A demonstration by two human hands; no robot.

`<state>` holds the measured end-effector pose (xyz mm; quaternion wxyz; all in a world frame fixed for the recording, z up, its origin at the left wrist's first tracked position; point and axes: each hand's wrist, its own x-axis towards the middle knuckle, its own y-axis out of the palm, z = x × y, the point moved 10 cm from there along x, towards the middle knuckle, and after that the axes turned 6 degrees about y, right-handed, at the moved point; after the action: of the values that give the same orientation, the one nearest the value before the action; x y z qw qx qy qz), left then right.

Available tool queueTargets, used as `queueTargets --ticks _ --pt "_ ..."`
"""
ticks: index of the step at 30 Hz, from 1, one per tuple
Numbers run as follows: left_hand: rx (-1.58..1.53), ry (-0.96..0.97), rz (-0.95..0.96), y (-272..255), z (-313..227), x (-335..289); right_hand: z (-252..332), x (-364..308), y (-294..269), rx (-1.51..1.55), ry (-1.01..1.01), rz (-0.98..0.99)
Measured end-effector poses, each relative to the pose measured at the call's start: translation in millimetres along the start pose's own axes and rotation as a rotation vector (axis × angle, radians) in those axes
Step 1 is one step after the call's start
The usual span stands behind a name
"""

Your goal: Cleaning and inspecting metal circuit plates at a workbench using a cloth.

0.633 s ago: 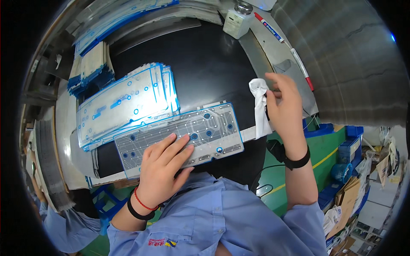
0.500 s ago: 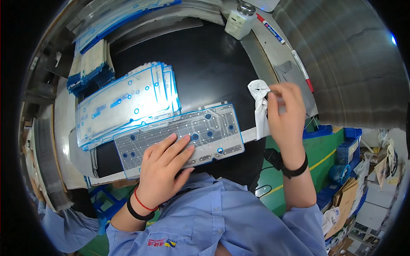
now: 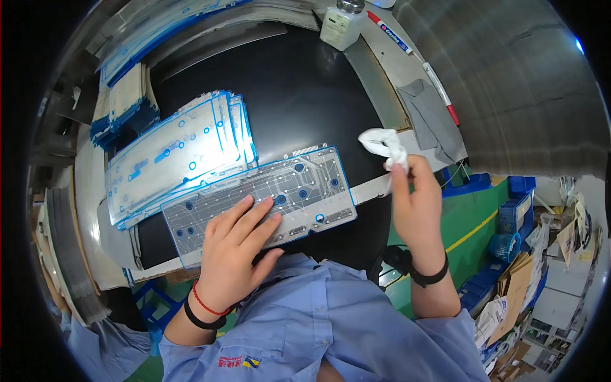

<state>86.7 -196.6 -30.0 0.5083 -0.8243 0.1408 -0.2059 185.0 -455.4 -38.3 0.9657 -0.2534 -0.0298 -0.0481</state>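
A keyboard membrane sheet (image 3: pixel 318 181), clear with fine printed circuit lines and a blue edge, lies at the front of the black work surface. My left hand (image 3: pixel 238 245) rests on its lower middle, fingers stretched out and palm down. To the right of the sheet, my right hand (image 3: pixel 417 207) pinches a crumpled white cloth (image 3: pixel 388 146) between thumb and fingers, its loose end spread to the left. The cloth is held apart from the sheet. Left of it, partly overlapping, is a stack of similar blue-edged sheets (image 3: pixel 172 153).
More bundled sheets (image 3: pixel 127 99) stand at the far left. A white bottle with a metal top (image 3: pixel 342 27) stands at the back. Two markers, one blue-and-white (image 3: pixel 391 33) and one white-and-red (image 3: pixel 440 92), and a folded grey cloth (image 3: pixel 433 118) lie along the right edge.
My right hand has moved down and closed on the white cloth, which is now bunched up and no longer hangs long. My left hand stays on the sheet. The view has shifted slightly.
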Motion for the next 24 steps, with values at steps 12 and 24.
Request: queueTargets --ticks 12,24 --pt "-0.58 0.165 -0.198 -10 -50 54 68 -60 29 0.323 0.094 0.653" --pt "-1.037 -0.061 0.004 37 -56 53 64 -50 14 1.055 -0.029 0.537"
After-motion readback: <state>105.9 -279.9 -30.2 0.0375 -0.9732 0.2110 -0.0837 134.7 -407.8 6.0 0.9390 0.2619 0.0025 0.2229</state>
